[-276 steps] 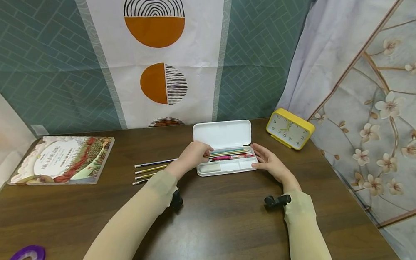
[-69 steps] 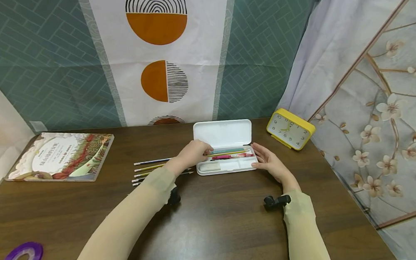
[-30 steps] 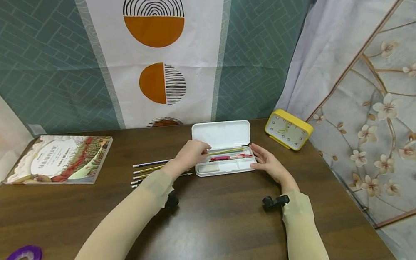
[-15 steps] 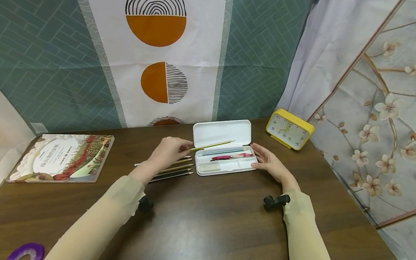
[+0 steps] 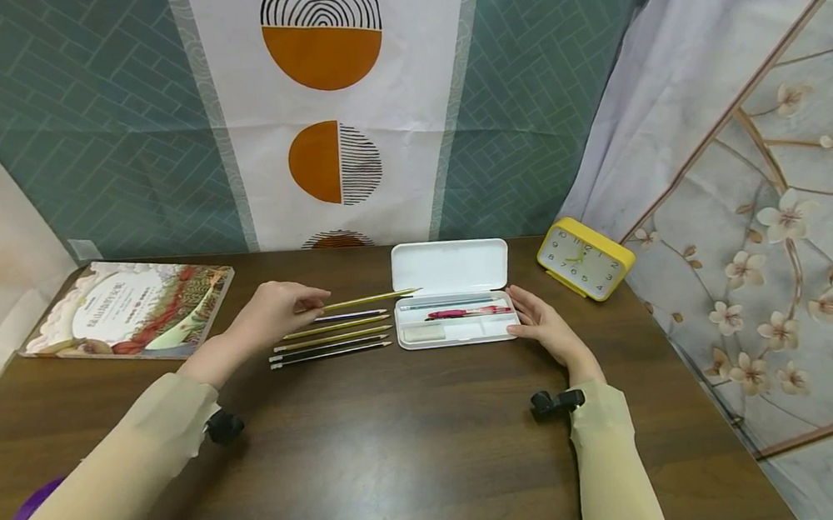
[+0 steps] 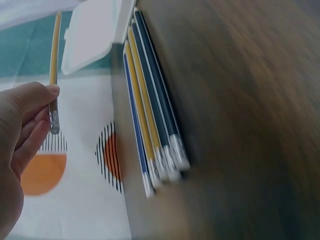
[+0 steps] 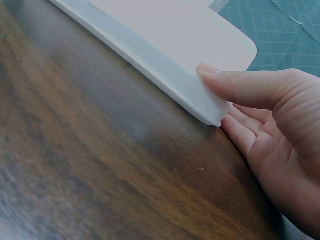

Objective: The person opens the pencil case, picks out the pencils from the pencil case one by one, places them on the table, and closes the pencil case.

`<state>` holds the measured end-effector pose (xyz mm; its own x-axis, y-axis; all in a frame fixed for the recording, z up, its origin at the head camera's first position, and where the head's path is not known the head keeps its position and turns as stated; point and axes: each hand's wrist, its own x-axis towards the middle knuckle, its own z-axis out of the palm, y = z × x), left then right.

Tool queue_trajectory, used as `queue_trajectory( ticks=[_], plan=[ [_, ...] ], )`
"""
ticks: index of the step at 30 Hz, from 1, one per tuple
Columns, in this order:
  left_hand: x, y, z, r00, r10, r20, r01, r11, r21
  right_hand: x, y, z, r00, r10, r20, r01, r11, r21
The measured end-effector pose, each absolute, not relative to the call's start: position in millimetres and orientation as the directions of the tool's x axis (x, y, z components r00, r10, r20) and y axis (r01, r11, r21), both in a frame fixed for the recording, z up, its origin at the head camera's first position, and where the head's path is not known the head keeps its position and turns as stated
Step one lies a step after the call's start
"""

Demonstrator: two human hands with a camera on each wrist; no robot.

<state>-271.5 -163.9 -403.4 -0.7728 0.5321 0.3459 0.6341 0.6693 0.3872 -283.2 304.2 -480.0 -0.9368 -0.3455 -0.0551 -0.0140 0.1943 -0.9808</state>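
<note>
My left hand [image 5: 274, 311] pinches a yellow pencil [image 5: 371, 299] near its eraser end, the sharpened tip pointing right toward the case. Below it several pencils [image 5: 336, 329] lie side by side on the table, blue, yellow and dark ones, erasers to the left. The white pencil case [image 5: 450, 267] stands with its lid up. Inside are a pink pen [image 5: 448, 315], a pale blue slim stick [image 5: 451, 303] and a white eraser [image 5: 424, 334]. My right hand [image 5: 547, 327] grips the case's right end; in the right wrist view its thumb [image 7: 220, 82] lies over the rim.
A yellow alarm clock [image 5: 585, 259] stands behind the right hand. At the back left lies a book [image 5: 127, 309]. A purple tape roll [image 5: 29, 506] is partly hidden by the left sleeve. A patterned cloth [image 5: 335, 159] hangs behind the wooden table [image 5: 404, 445].
Over the last second my left hand has lifted the yellow pencil out of the case and carried it left over the pencil row. My right hand has stayed at the case.
</note>
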Motion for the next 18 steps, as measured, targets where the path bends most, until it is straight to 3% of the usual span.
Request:
queue_trajectory(
  ticks=[11,18],
  plan=[
    [-250.5,-203.5,-410.0,-0.774,0.521,0.360,0.630,0.690,0.356,-285.3,304.6,-479.8,-0.941,-0.334,-0.057,-0.012,0.201,-0.979],
    [-240.2,-216.9,-418.4,-0.795,0.532,0.292,0.606,0.679,0.415,-285.0,304.2,-481.0,-0.939,-0.339,-0.060,-0.011,0.204,-0.979]
  ],
)
